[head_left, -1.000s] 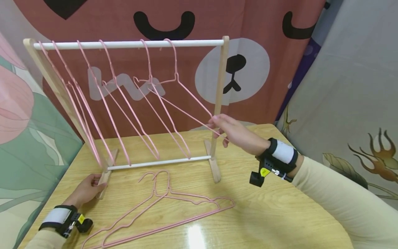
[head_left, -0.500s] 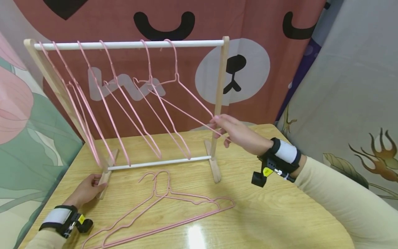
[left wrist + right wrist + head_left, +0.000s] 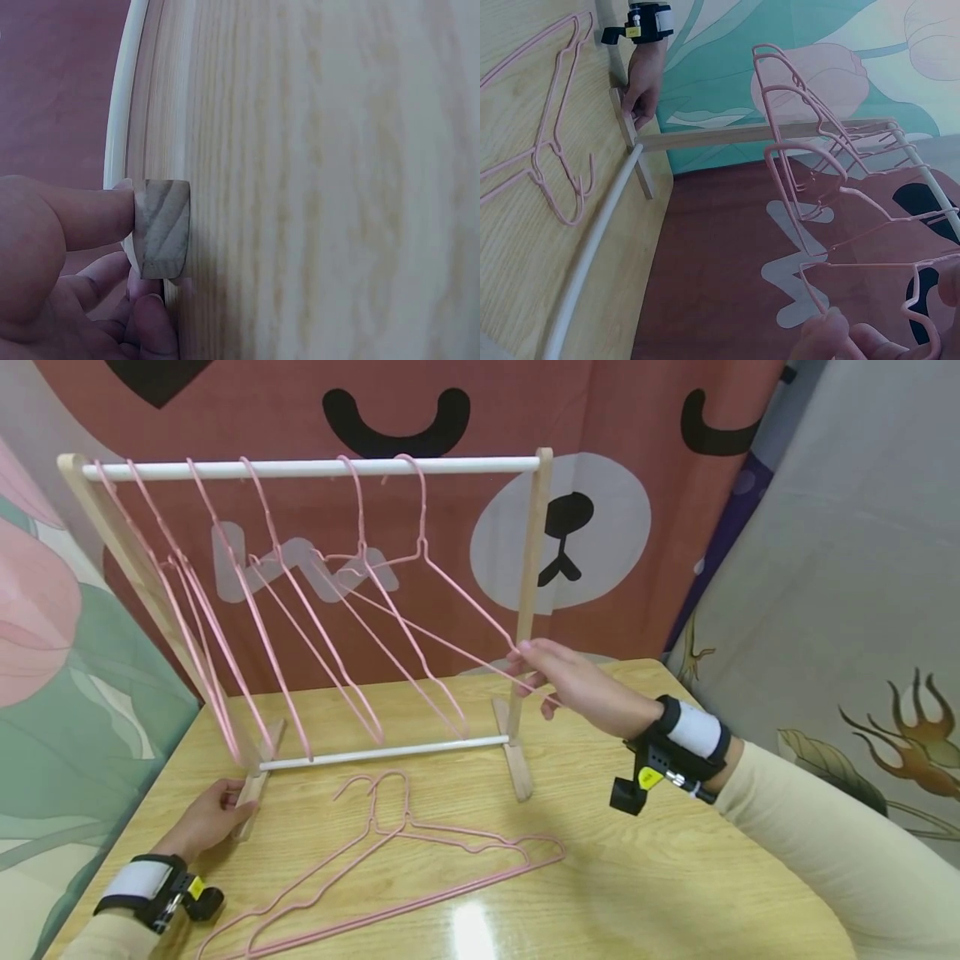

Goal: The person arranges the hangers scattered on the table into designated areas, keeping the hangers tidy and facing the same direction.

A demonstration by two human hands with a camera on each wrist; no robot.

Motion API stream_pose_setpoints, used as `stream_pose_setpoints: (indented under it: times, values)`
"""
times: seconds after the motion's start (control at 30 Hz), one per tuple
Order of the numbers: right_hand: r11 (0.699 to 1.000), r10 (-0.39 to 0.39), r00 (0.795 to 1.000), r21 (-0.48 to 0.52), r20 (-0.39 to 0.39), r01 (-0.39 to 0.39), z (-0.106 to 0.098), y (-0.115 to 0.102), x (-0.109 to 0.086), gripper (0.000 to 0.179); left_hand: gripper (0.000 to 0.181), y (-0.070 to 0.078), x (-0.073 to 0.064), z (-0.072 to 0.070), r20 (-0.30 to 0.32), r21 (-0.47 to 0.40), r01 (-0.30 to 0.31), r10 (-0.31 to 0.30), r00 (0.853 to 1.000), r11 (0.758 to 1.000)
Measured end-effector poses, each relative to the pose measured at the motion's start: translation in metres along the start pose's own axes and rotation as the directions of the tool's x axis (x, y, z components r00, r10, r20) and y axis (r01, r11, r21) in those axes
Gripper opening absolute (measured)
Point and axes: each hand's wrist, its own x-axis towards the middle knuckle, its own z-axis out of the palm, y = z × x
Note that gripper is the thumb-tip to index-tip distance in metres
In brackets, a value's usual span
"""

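Observation:
In the head view my right hand [image 3: 577, 681] holds the near corner of a pink hanger [image 3: 472, 596], the rightmost one on the rack's white top bar [image 3: 480, 465]. Its hook sits over that bar, and its lower bar runs back to the left. Beneath the rack's left end, my left hand [image 3: 206, 818] grips the wooden foot [image 3: 247, 806]. The left wrist view shows the thumb on one side of the foot's end [image 3: 165, 229] and fingers on the other. Several more pink hangers [image 3: 255, 602] hang to the left, side by side.
Two pink hangers [image 3: 407, 793] lie overlapping on the wooden table [image 3: 637, 877] in front of the rack. A white lower rod [image 3: 390, 750] joins the rack's feet. Behind stands a curtain [image 3: 450, 635] with a bear print; a grey curtain [image 3: 847, 568] hangs at right.
The right hand has shifted slightly right. The far end of its hanger has swung left, and the neighbouring hanger's near corner has moved slightly right. The left hand stays on the foot.

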Motion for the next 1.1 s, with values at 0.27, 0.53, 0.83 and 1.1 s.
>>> stream_pose_setpoints:
  times: [0.27, 0.53, 0.83, 1.1]
  values:
    - [1.000, 0.019, 1.000, 0.004, 0.005, -0.019, -0.002, 0.004, -0.002, 0.051, 0.053, -0.001, 0.000, 0.001, 0.002, 0.002, 0.011, -0.011, 1.000, 1.000]
    - [0.999, 0.032, 0.999, 0.015, 0.031, -0.033, -0.005, 0.020, -0.004, 0.057, 0.053, 0.001, -0.001, 0.001, 0.003, 0.008, 0.058, -0.058, 0.998, 0.998]
    - [0.998, 0.056, 0.998, 0.031, 0.005, -0.056, -0.013, 0.043, -0.009, 0.070, 0.052, 0.006, -0.003, -0.001, 0.004, 0.006, 0.057, -0.057, 0.998, 0.998]
    - [0.985, 0.115, 0.991, 0.134, -0.072, -0.105, -0.016, 0.073, -0.009, 0.041, 0.051, 0.005, -0.003, -0.001, 0.003, -0.003, 0.039, -0.039, 0.999, 0.999]
